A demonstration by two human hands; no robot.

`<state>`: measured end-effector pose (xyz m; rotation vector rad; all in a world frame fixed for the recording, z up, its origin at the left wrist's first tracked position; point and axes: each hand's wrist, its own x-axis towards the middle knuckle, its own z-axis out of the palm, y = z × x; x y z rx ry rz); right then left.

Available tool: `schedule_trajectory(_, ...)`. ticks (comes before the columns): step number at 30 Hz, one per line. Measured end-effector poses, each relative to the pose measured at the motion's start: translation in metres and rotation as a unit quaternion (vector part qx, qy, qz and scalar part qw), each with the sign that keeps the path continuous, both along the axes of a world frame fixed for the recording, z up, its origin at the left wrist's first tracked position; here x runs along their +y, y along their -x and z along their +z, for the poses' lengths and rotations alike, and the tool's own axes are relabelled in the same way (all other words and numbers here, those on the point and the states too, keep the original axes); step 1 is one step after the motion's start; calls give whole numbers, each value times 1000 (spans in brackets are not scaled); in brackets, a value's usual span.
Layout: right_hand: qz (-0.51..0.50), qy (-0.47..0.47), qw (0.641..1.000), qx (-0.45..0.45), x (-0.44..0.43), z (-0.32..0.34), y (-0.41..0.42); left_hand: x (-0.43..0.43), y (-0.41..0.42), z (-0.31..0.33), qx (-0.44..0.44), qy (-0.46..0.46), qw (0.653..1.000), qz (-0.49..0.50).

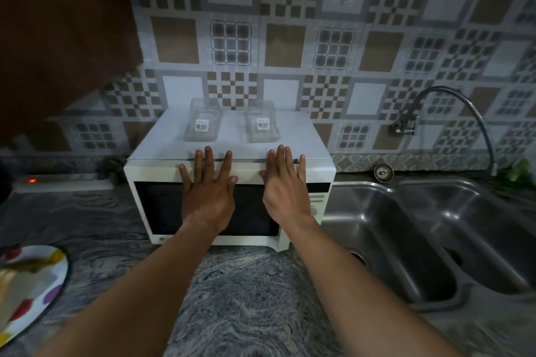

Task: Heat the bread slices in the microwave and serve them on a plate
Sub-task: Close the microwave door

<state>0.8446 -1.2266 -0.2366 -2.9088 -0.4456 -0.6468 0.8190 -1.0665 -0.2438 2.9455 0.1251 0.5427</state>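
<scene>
Item 1, left hand [207, 191]: flat, fingers straight and spread, holding nothing, fingertips over the top front edge of the microwave [153, 177].

Item 2, right hand [285, 188]: I log the same pose, just beside the left, on the same edge.

Item 3, microwave: door closed.

On its top: 2 clear containers [203, 122], side by side.

Left of the microwave, nearer me: spotted plate [62, 269] bearing a pale shape, possibly bread, too blurred to confirm.

Right of the microwave: sink [391, 240].
</scene>
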Motion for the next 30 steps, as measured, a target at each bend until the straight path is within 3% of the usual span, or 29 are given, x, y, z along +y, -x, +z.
schedule_trajectory(9, 20, 7, 997, 78, -3, 20, -6, -4, -5, 18, 29, -78, 996, 25)
schedule_trajectory(30, 2, -1, 992, 130, -8, 53, -10, -1, -13, 40, 54, -103, 993, 11)
